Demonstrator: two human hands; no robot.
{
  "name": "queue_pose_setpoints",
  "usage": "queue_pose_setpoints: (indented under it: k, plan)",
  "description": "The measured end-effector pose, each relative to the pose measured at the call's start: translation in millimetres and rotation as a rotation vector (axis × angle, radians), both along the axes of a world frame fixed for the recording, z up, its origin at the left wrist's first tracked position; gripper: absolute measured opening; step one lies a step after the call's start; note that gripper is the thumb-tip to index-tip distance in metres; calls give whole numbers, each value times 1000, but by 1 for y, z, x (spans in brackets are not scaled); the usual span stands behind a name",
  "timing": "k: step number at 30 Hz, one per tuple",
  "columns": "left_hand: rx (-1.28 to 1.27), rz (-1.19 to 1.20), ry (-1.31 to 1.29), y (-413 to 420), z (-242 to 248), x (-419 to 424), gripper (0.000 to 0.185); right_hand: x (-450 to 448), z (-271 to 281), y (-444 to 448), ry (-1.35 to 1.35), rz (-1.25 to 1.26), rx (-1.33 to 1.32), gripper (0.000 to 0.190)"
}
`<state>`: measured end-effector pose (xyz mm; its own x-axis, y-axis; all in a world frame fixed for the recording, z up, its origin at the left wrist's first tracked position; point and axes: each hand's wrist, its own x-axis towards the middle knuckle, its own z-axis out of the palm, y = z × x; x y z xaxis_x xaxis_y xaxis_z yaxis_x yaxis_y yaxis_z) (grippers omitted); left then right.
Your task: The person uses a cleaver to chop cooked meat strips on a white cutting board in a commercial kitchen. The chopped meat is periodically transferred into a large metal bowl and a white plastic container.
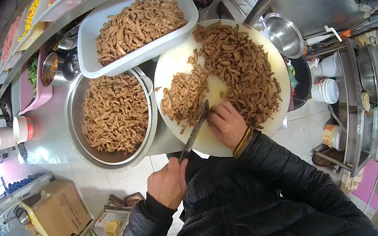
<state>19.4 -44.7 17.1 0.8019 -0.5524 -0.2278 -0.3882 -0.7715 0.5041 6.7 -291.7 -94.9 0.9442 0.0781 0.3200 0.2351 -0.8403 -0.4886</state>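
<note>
A kitchen knife is in my left hand, which is closed around its handle. Its blade slants up across the near part of a round, pale cutting board. My right hand rests on the board just right of the blade tip, fingers curled down; whether they pinch a piece of meat is hidden. Brown cooked meat strips form a large heap on the board's right side, and a smaller pile of meat pieces lies on its left.
Left of the board, a round metal pot holds more meat strips. A white plastic tub of strips overlaps the pot and board at the back. A steel bowl stands at the right, paper cups at the counter's left end.
</note>
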Motion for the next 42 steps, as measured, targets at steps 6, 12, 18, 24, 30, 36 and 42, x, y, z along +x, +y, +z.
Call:
queue_pose_setpoints:
  k: [6, 12, 18, 24, 30, 36, 42]
  plan:
    - [59, -66, -120, 2, -2, -4, 31, 0, 2, 2, 6, 2, -12, 23]
    - [65, -89, -70, 2, -5, 4, 29, -2, -3, 2, 11, -18, -3, 24]
    - [-201, 45, -49, -9, -45, 18, 29, -2, -5, 2, 35, 17, 5, 27]
    - [-254, 141, 5, -6, -25, 10, 26, -3, 33, -20, -17, -48, -132, 44]
    - [-263, 74, -44, 1, -42, 18, 28, 7, 30, -30, 159, -53, -247, 41]
    - [-304, 194, -1, -6, -44, 19, 29, -3, 11, 2, 38, 284, -73, 38]
    - [-269, 160, -37, -2, -38, 12, 30, -22, 22, -12, 38, 81, -45, 45]
